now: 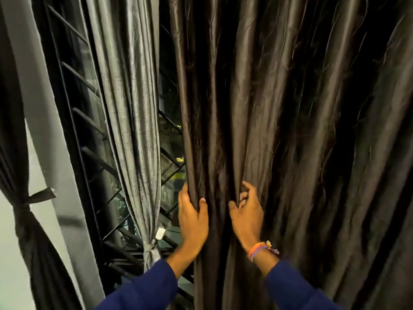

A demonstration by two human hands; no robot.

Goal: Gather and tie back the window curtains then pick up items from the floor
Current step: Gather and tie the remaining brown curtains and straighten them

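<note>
The left hand is gripping the near edge of the dark brown curtain, thumb in front and fingers wrapping behind the fold. The right hand is bunching a fold just beside it, fingers curling into the cloth. Left of the fingers, a grey curtain is hanging tied against the window grille.

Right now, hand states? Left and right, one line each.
Left hand: closed, gripping the edge fold of the dark brown curtain.
Right hand: closed, fingers curled into a fold of the same curtain.
</note>
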